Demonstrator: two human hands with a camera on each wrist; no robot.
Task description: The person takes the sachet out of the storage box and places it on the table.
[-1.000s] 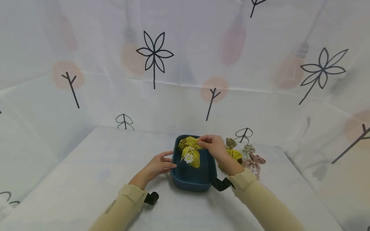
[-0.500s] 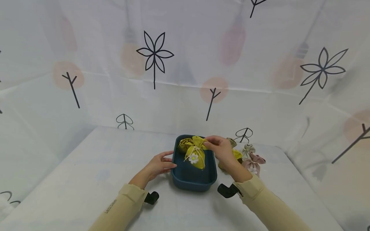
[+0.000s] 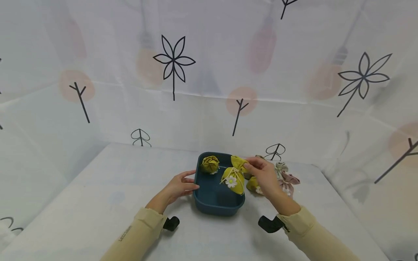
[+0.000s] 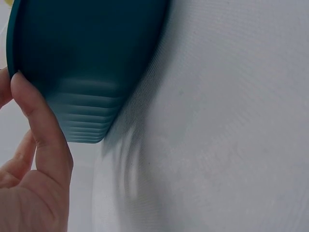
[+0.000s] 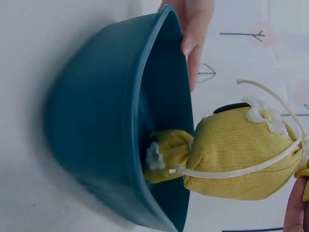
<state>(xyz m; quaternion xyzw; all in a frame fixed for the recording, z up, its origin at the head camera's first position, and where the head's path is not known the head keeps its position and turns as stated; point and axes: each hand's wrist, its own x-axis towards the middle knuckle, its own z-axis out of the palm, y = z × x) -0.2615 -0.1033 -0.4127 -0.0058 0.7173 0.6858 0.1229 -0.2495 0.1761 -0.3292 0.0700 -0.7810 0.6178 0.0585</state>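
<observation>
My right hand (image 3: 263, 177) pinches the gathered neck of a yellow drawstring pouch (image 3: 236, 181) with a white flower. The pouch overlaps the right rim of a dark blue container (image 3: 213, 208) in the head view; the right wrist view shows its white cord (image 5: 227, 173) hanging loose. A second, darker yellow pouch (image 3: 210, 164) lies at the container's far left corner, its white flower visible in the right wrist view. On the container's left side rests my left hand (image 3: 177, 186), fingers spread, thumb tip right at the rim in the left wrist view.
Right of the container, partly behind my right hand, lie another yellow pouch (image 3: 253, 185), a pink pouch (image 3: 288, 183) and a pale grey-green one (image 3: 281, 167). A white cloth covers the table (image 3: 130, 203); a printed curtain (image 3: 202, 119) rises behind it.
My right hand has carried the yellow pouch rightward from over the container's interior to its right rim, uncovering the darker pouch inside. The left hand and the container stay in place.
</observation>
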